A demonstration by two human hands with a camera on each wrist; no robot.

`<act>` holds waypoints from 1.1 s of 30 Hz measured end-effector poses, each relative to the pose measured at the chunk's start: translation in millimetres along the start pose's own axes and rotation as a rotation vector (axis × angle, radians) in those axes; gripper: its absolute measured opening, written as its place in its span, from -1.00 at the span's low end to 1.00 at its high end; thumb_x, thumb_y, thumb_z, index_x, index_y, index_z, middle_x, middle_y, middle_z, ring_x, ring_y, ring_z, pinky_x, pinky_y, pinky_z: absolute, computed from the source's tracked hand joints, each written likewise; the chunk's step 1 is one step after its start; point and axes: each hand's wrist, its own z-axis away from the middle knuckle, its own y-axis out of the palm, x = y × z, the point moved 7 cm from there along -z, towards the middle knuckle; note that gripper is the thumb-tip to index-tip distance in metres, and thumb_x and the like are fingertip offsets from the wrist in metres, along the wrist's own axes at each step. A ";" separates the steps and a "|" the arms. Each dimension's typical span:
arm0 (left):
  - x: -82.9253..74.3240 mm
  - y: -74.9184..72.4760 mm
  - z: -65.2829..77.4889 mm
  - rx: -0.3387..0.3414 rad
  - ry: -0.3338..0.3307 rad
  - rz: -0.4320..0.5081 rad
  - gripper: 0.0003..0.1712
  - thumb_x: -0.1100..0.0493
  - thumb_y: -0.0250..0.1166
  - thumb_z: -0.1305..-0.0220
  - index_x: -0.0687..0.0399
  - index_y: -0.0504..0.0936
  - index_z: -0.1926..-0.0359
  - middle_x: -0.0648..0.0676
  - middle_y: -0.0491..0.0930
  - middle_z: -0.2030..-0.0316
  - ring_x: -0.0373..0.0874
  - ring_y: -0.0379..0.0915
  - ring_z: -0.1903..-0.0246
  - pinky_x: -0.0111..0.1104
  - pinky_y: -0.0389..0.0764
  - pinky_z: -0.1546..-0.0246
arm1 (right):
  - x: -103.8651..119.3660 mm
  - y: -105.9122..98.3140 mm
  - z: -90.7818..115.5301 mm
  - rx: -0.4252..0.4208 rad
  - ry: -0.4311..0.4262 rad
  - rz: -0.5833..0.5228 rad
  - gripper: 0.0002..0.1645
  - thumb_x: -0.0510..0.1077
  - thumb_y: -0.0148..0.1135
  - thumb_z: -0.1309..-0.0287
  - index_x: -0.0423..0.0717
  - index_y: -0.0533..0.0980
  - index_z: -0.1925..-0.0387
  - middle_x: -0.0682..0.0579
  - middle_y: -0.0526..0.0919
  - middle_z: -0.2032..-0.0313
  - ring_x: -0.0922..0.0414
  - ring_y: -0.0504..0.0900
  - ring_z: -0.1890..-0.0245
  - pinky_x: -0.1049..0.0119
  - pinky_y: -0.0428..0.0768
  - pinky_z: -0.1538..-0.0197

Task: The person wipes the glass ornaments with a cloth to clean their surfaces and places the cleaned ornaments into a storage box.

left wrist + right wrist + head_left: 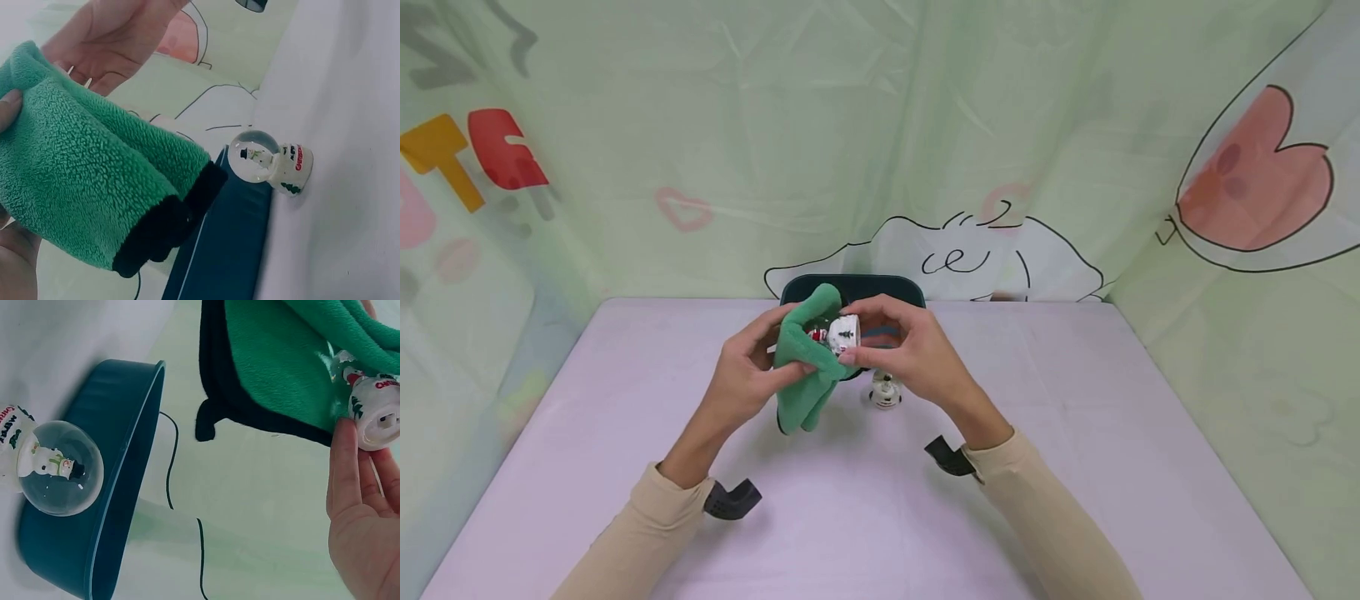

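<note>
My left hand point(737, 379) grips a green towel point(797, 392) with a dark edge, folded around the glass ball of a snow globe point(845, 333). That globe lies tilted on its side in the air, with a small red-and-white figure partly showing inside. My right hand point(925, 350) holds its white base between thumb and fingers, and the base's underside shows in the right wrist view. Just below the hands, a second snow globe point(292, 169) with a snowman inside stands upright on the table.
A dark teal basin point(119, 444) sits behind the hands at the table's back edge, right behind the snowman globe. The pale table point(850, 517) meets a printed curtain point(820, 150) at the back and sides. A black strap end point(733, 500) sticks out from each sleeve cuff.
</note>
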 end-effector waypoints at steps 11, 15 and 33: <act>4.0 -4.3 0.7 -0.037 -0.070 0.125 -0.26 0.54 0.37 -0.15 0.28 0.42 -0.38 0.03 0.56 -0.18 -0.06 0.61 0.02 -0.36 0.70 0.07 | 8.6 4.0 -0.5 0.016 -0.218 0.047 -0.38 -0.33 0.54 -0.01 -0.01 0.59 -0.15 0.09 0.62 -0.11 0.05 0.62 -0.09 0.15 0.68 -0.10; 3.8 -5.0 0.7 -0.048 -0.084 0.117 -0.26 0.54 0.37 -0.15 0.29 0.42 -0.37 0.02 0.58 -0.15 -0.06 0.60 0.00 -0.36 0.68 0.05 | 12.9 5.1 0.3 0.019 -0.292 0.037 -0.34 -0.42 0.53 0.04 -0.12 0.59 -0.16 0.00 0.62 -0.14 0.02 0.59 -0.16 0.13 0.70 -0.07; 10.0 -8.7 1.1 -0.067 -0.151 0.108 -0.34 0.38 0.35 -0.30 0.29 0.37 -0.39 -0.01 0.59 -0.09 -0.14 0.56 0.00 -0.45 0.62 0.00 | 20.2 8.4 -0.4 0.072 -0.420 0.128 -0.35 -0.49 0.45 -0.01 -0.25 0.56 -0.20 -0.10 0.55 -0.25 -0.02 0.50 -0.30 0.14 0.62 -0.20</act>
